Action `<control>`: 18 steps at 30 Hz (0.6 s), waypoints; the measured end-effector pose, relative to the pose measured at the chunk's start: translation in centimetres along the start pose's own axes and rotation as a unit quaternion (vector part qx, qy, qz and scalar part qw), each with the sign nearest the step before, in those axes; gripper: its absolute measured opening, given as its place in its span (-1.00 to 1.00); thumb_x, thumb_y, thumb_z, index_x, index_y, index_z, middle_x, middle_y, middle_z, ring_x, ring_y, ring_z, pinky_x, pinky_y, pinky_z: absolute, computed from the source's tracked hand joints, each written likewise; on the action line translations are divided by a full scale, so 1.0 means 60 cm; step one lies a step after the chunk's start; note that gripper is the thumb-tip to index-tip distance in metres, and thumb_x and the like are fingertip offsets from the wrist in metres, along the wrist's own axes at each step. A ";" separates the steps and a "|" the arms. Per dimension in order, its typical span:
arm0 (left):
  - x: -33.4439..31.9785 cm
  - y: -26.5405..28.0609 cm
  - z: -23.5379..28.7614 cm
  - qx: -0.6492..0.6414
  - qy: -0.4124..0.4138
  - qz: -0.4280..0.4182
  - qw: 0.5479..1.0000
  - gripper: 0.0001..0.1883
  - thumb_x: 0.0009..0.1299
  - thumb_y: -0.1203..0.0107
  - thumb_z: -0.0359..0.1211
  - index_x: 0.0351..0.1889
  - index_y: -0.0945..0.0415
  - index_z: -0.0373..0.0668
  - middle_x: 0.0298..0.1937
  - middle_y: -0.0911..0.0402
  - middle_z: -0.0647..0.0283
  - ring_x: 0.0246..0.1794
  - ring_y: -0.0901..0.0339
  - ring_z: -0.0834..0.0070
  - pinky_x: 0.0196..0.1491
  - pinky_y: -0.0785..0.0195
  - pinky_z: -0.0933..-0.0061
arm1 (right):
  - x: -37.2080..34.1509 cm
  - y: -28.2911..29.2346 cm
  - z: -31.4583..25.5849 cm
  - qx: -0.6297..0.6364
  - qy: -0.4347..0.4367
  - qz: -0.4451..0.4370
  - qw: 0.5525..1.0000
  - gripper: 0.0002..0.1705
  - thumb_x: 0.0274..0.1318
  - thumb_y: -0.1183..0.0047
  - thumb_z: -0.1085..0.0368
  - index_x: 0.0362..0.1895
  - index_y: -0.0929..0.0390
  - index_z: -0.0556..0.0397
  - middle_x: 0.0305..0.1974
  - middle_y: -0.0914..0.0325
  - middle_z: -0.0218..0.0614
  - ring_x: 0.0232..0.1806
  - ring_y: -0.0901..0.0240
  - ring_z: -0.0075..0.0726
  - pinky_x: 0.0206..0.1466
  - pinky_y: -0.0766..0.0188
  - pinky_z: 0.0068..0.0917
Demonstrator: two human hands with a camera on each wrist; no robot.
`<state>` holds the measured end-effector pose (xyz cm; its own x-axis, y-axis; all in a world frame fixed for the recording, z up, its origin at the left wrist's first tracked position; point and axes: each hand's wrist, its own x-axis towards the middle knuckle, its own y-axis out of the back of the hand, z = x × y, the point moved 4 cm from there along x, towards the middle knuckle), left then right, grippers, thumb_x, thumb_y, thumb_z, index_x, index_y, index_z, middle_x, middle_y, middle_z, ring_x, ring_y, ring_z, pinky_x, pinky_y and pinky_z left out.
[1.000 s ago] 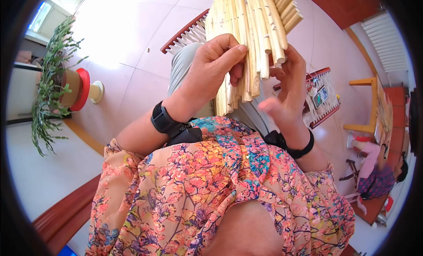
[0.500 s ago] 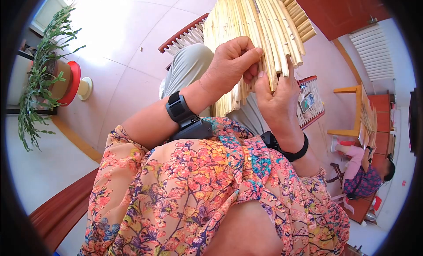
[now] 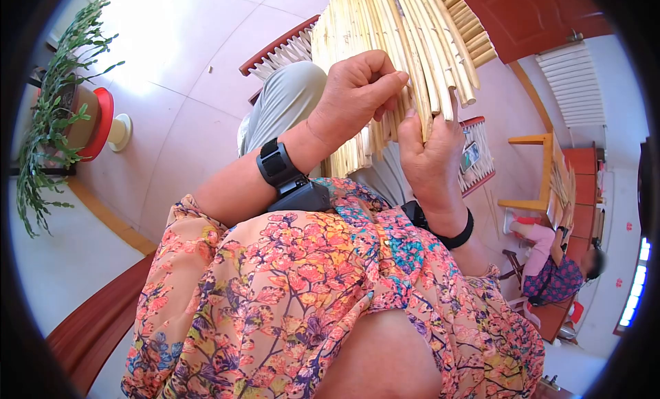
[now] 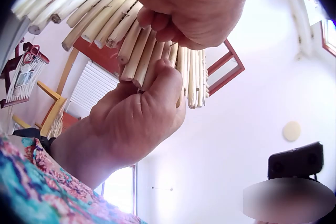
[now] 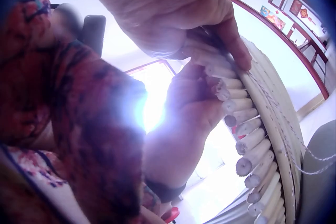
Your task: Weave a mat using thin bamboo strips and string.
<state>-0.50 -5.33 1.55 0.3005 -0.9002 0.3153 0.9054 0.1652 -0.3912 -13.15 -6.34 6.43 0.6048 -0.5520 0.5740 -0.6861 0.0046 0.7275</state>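
A mat of pale stalks (image 3: 364, 29), laid side by side and bound with thread, spreads up from the lap in the head view. My left hand (image 3: 359, 93) pinches at its edge, thumb against curled fingers; any thread between them is too small to tell. Beside it my right hand (image 3: 433, 151) grips the stalk ends, its thumb on the near face and its fingers mostly hidden behind. Cut ends (image 4: 126, 58) show between both hands in the left wrist view. In the right wrist view, white string (image 5: 315, 171) trails from the mat's outer face.
A red-framed woven stool (image 3: 478, 155) holds a phone to the right. Farther right, a person (image 3: 553, 275) sits near a wooden frame (image 3: 546, 172). A potted plant (image 3: 51, 117) stands at the left; grey-trousered knees lie under the mat.
My right hand has moved up from loosely spread fingers to a grip on the stalk ends, its thumb now beside my left hand. The mat has fanned wider and shifted slightly right.
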 end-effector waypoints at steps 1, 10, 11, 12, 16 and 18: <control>-0.001 0.000 0.001 0.000 0.000 0.000 1.000 -0.77 0.36 -0.05 -0.33 -0.53 -0.37 -0.18 -0.63 -0.44 0.39 -0.65 -0.34 0.75 -0.60 -0.15 0.72 | 0.000 0.000 0.000 -0.004 0.008 0.003 1.000 -0.55 -0.01 0.09 0.44 0.05 -0.26 0.23 -0.27 -0.46 0.07 -0.34 -0.47 0.19 -0.32 -0.44 -0.14; 0.003 0.003 0.002 0.013 0.001 0.005 1.000 -0.78 0.34 -0.06 -0.35 -0.54 -0.39 -0.18 -0.64 -0.44 0.41 -0.68 -0.30 0.78 -0.62 -0.12 0.75 | 0.000 0.002 0.005 -0.001 0.016 0.003 1.000 -0.55 -0.02 0.08 0.45 0.05 -0.27 0.23 -0.26 -0.46 0.08 -0.34 -0.47 0.21 -0.32 -0.43 -0.13; 0.005 0.003 0.002 -0.005 -0.002 0.009 1.000 -0.78 0.32 -0.07 -0.34 -0.55 -0.39 -0.19 -0.67 -0.44 0.41 -0.71 -0.29 0.79 -0.66 -0.10 0.75 | 0.001 0.003 0.005 -0.008 0.029 0.009 0.999 -0.55 -0.01 0.08 0.45 0.05 -0.27 0.23 -0.26 -0.47 0.08 -0.33 -0.46 0.21 -0.32 -0.43 -0.13; 0.006 0.003 0.001 -0.023 -0.004 0.014 1.000 -0.78 0.30 -0.09 -0.34 -0.56 -0.39 -0.19 -0.69 -0.43 0.41 -0.74 -0.28 0.81 -0.70 -0.08 0.76 | 0.000 0.003 0.005 -0.008 0.029 0.010 1.000 -0.55 -0.01 0.08 0.45 0.05 -0.27 0.23 -0.26 -0.47 0.08 -0.33 -0.46 0.21 -0.32 -0.43 -0.13; -0.002 0.005 0.014 0.037 -0.020 0.024 0.999 -0.78 0.30 -0.09 -0.35 -0.57 -0.38 -0.19 -0.70 -0.43 0.41 -0.75 -0.27 0.80 -0.71 -0.07 0.76 | -0.001 0.004 0.003 0.000 0.032 0.015 0.999 -0.55 0.00 0.08 0.45 0.05 -0.27 0.23 -0.30 -0.48 0.06 -0.36 -0.47 0.20 -0.35 -0.43 -0.15; -0.005 0.009 0.015 0.029 -0.024 0.037 0.999 -0.78 0.31 -0.07 -0.36 -0.58 -0.38 -0.18 -0.69 -0.42 0.41 -0.73 -0.27 0.80 -0.69 -0.08 0.74 | -0.002 0.005 -0.001 0.011 0.049 0.030 0.998 -0.56 0.01 0.07 0.44 0.04 -0.27 0.24 -0.32 -0.48 0.05 -0.38 -0.47 0.19 -0.36 -0.43 -0.15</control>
<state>0.15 -4.59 2.03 0.3801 -0.8642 0.3295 0.8956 0.2549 -0.3647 -13.40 -6.21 6.59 0.5977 -0.4674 0.6514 -0.7310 0.0161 0.6822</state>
